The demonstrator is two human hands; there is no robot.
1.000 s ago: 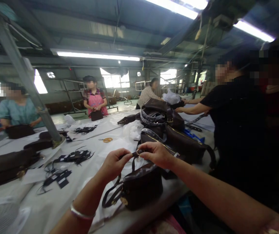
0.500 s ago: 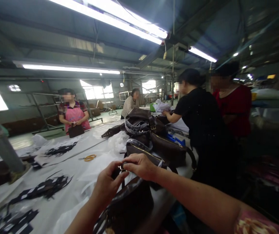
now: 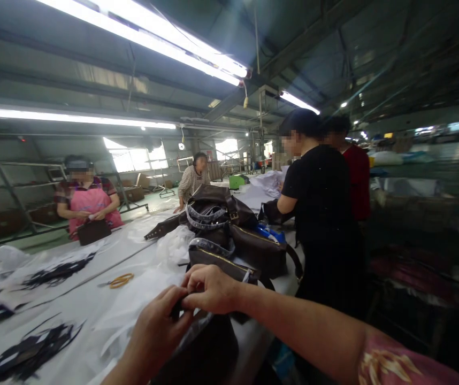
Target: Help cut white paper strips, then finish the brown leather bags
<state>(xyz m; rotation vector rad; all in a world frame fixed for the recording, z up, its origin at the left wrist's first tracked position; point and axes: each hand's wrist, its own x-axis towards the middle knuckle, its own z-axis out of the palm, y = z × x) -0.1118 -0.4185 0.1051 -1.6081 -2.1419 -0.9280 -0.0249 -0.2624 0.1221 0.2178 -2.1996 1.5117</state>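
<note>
Left of orange-handled scissors (image 3: 121, 280), black straps (image 3: 59, 271) lie bundled; beyond the scissors are a pink-aproned person (image 3: 91, 206) and window (image 3: 139, 159).

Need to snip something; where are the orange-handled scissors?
In the head view, the orange-handled scissors lie left of centre, between a black strap bundle and crumpled white plastic.

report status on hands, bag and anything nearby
Left hand and right hand together, pinching a dark piece, mostly hidden. Bag below, partly hidden by left hand. Scissors off to the left, clear of both hands.
</note>
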